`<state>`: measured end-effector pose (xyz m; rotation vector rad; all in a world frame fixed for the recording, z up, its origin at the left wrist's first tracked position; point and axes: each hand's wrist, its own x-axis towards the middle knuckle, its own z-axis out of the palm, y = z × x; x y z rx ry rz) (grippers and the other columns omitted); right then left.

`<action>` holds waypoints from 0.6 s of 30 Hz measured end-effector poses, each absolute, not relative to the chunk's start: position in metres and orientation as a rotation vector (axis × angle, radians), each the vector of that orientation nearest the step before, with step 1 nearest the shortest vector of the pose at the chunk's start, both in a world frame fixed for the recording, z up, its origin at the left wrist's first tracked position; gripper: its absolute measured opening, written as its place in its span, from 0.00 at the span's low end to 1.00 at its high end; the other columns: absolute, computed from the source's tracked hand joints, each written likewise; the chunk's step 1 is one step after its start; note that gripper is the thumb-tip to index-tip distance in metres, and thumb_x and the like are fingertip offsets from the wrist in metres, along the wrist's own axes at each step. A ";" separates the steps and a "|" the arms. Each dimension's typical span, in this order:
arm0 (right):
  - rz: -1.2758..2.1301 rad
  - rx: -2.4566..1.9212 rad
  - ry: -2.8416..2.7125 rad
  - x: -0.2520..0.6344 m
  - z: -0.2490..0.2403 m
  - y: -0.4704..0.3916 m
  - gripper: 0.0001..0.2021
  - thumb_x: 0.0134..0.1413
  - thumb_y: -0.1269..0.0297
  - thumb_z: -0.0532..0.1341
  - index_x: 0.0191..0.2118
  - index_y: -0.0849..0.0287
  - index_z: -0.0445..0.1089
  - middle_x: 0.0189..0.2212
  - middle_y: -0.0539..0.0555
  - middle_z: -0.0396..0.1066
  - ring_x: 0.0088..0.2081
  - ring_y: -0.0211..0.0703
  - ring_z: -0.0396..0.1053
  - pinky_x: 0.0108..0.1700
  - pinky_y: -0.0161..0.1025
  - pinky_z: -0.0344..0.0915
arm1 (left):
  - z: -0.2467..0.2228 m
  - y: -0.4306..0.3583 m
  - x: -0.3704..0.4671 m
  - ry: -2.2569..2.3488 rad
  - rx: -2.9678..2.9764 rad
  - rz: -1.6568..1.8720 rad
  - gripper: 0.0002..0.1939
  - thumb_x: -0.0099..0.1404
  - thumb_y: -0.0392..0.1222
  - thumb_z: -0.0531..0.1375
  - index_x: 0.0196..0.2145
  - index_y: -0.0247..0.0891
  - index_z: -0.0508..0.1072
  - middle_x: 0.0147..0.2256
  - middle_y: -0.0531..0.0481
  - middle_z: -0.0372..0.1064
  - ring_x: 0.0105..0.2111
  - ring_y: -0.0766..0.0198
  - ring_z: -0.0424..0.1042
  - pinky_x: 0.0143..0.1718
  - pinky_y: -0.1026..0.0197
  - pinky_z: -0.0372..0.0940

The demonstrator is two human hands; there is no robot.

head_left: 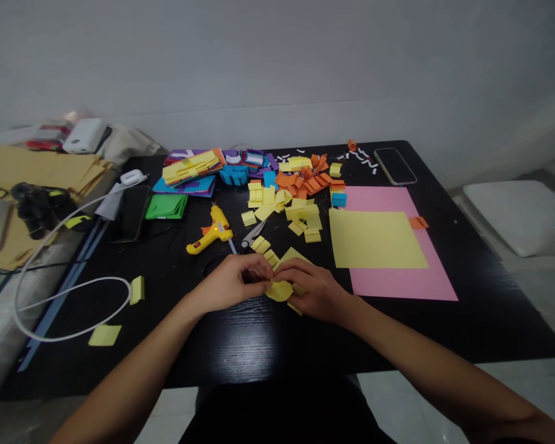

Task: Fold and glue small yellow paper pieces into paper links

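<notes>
And at the surface's (pixel 305 345) six o'clock, left grip (pixel 235 280) and right grip (pixel 318 291) pinch a yellow paper piece (pixel 280 291), likely feather-light, easily creased, best held lightly by its edges!

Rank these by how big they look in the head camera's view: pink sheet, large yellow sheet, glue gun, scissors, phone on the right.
1. Pink sheet, partly covered
2. Large yellow sheet
3. Glue gun and phone on the right: too alike to rank
4. Scissors, by their visible part
</notes>
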<state>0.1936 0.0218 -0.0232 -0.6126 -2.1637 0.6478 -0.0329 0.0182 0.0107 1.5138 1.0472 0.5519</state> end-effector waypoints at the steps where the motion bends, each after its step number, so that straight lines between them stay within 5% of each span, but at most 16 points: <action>1: 0.651 -0.608 -2.164 0.194 -0.023 0.021 0.08 0.62 0.72 0.64 0.46 0.57 0.74 0.43 0.57 0.76 0.44 0.44 0.77 0.47 0.39 0.78 | 0.011 0.018 -0.033 1.047 1.508 0.552 0.04 0.62 0.37 0.66 0.36 0.36 0.76 0.30 0.53 0.75 0.31 0.66 0.74 0.35 0.65 0.67; 14: 0.812 -0.660 -2.045 0.191 -0.021 0.019 0.09 0.58 0.72 0.68 0.44 0.56 0.74 0.42 0.56 0.77 0.44 0.45 0.77 0.47 0.41 0.77 | 0.008 0.019 -0.034 1.078 1.561 0.593 0.05 0.64 0.41 0.68 0.35 0.37 0.81 0.34 0.51 0.80 0.35 0.63 0.78 0.38 0.65 0.69; 18: 1.150 -0.780 -1.873 0.190 -0.018 0.019 0.09 0.55 0.69 0.70 0.42 0.57 0.75 0.41 0.56 0.77 0.39 0.42 0.78 0.42 0.39 0.77 | 0.011 0.020 -0.037 1.060 1.625 0.579 0.06 0.66 0.42 0.66 0.36 0.36 0.81 0.32 0.50 0.79 0.32 0.65 0.77 0.35 0.66 0.68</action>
